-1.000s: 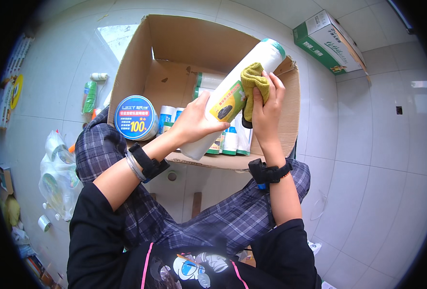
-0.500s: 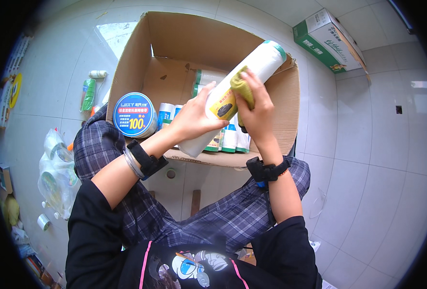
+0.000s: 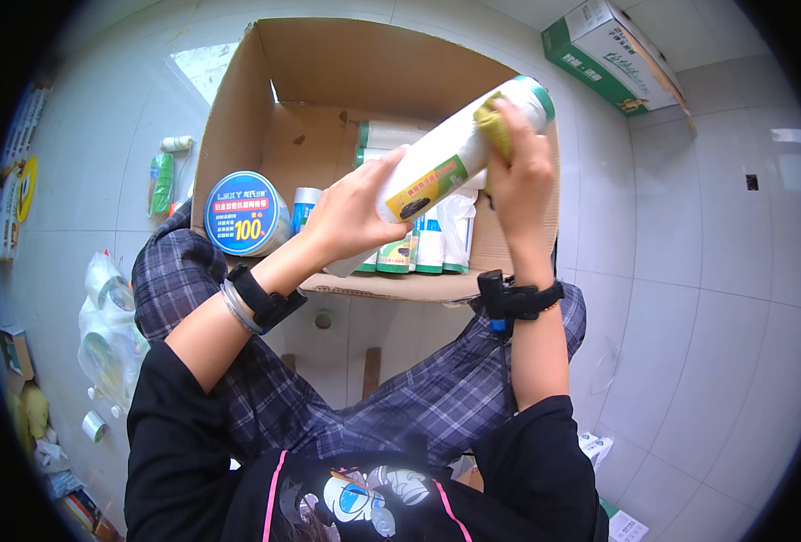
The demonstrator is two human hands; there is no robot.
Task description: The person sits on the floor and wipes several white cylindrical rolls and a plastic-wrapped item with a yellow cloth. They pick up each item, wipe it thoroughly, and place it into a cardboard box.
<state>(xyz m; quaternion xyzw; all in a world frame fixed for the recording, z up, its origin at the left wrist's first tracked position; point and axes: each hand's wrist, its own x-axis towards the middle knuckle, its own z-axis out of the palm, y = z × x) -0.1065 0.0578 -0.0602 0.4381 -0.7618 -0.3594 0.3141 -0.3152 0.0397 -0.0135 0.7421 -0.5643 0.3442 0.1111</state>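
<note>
My left hand (image 3: pixel 360 203) grips a long white roll (image 3: pixel 450 135) with green ends and a yellow-and-green label, holding it tilted over a cardboard box (image 3: pixel 283 59). My right hand (image 3: pixel 518 158) has its fingers closed on an olive-yellow cloth (image 3: pixel 489 117), pressed against the upper end of the roll and partly hidden by the fingers. Inside the box, several green-ended rolls (image 3: pixel 393 255) and small white-and-blue rolls lie behind and under my hands. A round blue tub (image 3: pixel 247 213) is at the box's left.
A green-and-white carton (image 3: pixel 608 54) lies at the upper right. On the tiled floor to my left are green and white small rolls (image 3: pixel 161 181), a plastic bag of items (image 3: pixel 111 325) and assorted clutter. My crossed legs in plaid (image 3: pixel 391 406) sit before the box.
My right hand with the cloth has moved up and to the right along the roll toward its upper end. The roll has shifted slightly to the right.
</note>
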